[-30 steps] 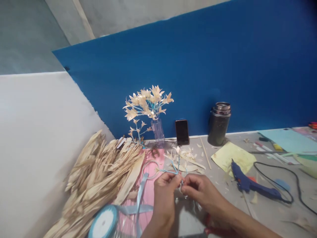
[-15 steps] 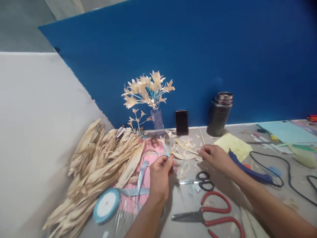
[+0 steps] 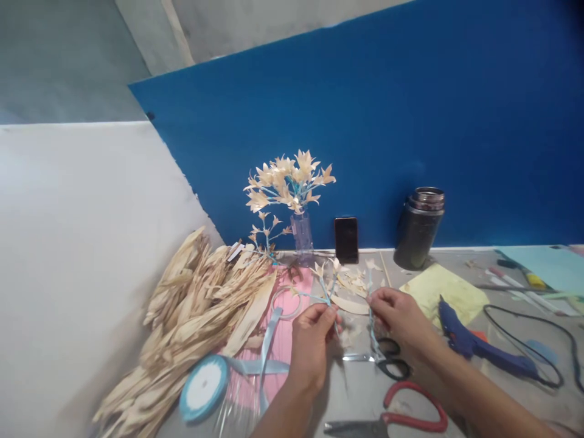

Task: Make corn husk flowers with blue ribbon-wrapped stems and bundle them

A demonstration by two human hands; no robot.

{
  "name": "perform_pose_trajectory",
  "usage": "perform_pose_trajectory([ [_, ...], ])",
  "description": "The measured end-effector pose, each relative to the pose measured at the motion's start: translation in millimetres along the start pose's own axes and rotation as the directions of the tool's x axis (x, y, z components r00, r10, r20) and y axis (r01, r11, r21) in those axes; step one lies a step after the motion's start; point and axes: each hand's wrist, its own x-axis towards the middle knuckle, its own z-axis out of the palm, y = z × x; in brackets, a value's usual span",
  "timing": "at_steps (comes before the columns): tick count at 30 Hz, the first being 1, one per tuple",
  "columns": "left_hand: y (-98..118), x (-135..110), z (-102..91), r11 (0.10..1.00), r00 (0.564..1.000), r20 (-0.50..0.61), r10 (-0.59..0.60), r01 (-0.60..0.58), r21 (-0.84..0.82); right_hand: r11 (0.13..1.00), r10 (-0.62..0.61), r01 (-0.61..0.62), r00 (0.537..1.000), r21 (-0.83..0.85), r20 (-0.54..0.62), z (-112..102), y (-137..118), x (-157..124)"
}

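Note:
My left hand [image 3: 312,331] is closed on the blue stems of a small bunch of cream paper flowers [image 3: 325,277], holding it upright above the table. My right hand [image 3: 398,313] pinches a single flower stem [image 3: 370,298] wrapped in light blue, a little to the right of the bunch. Both hands hover over scattered cream petal scraps [image 3: 349,286]. Small black-handled scissors [image 3: 387,359] lie just under my right hand.
A heap of dried husk leaves [image 3: 196,316] fills the left. A light blue ribbon spool [image 3: 203,388] lies on pink paper [image 3: 285,340]. A vase of finished flowers [image 3: 294,201], a phone [image 3: 347,239] and a dark flask [image 3: 417,228] stand along the blue board. A blue glue gun [image 3: 474,344] and red-handled scissors [image 3: 401,417] lie at right.
My right hand reached out to the scraps on the right, picked up a single blue stem and came back toward the bunch. My left hand kept its hold on the bunch.

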Motion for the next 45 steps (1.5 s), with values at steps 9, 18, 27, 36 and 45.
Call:
perform_pose_trajectory([
  [9, -8.5, -0.2, 1.6, 0.986, 0.993, -0.017, -0.119, 0.116, -0.123, 0.708, 0.017, -0.15, 0.981, 0.69, 0.195, 0.8, -31.5, -27.6],
  [18, -2.9, -10.2, 7.9, 0.985, 0.976, 0.14, -0.169, 0.163, 0.053, 0.921, -0.065, 0.043, 0.997, 0.387, 0.042, 11.1, -29.8, -28.0],
  [27, -10.0, -8.7, 7.8, 0.971, 0.996, -0.028, -0.09, 0.094, 0.22, 0.959, -0.119, 0.11, 0.993, 0.261, 0.018, 18.5, -25.4, -28.6],
  [36, -7.2, -9.6, 10.1, 0.981, 0.997, 0.006, -0.074, 0.072, 0.182, 0.963, -0.119, 0.098, 0.99, 0.25, 0.07, 19.3, -23.0, -26.9],
  [45, -10.6, -5.5, 6.1, 0.98, 0.996, 0.007, -0.083, 0.081, 0.184, 0.953, -0.149, 0.117, 0.984, 0.28, 0.097, 18.3, -21.5, -28.7],
])
